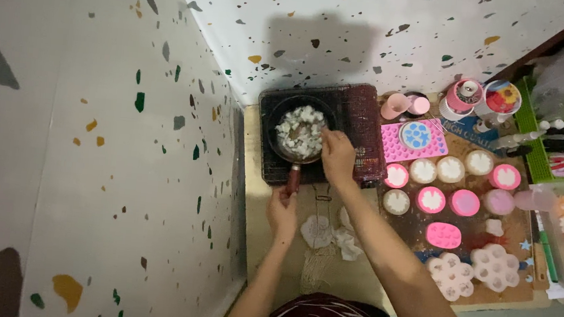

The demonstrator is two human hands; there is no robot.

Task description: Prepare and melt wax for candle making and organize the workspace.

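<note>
Both our hands work: left hand (282,210) fingers wrapped around the small dark round pan's (300,131) red-brown handle (292,178); right hand (337,158) fingers pinching white chunks (300,130) at three o'clock.

The scene is dimly and unevenly lit, with a warm cast. A soft dark shadow (320,45) is thrown on the speckled wall (378,23) toward twelve o'clock. The corner at nine o'clock is left murky. Fine detail is smeared by noise throughout. Straight wall lines are bent by wide-angle distortion, and clutter at three o'clock is rendered soft.
</note>
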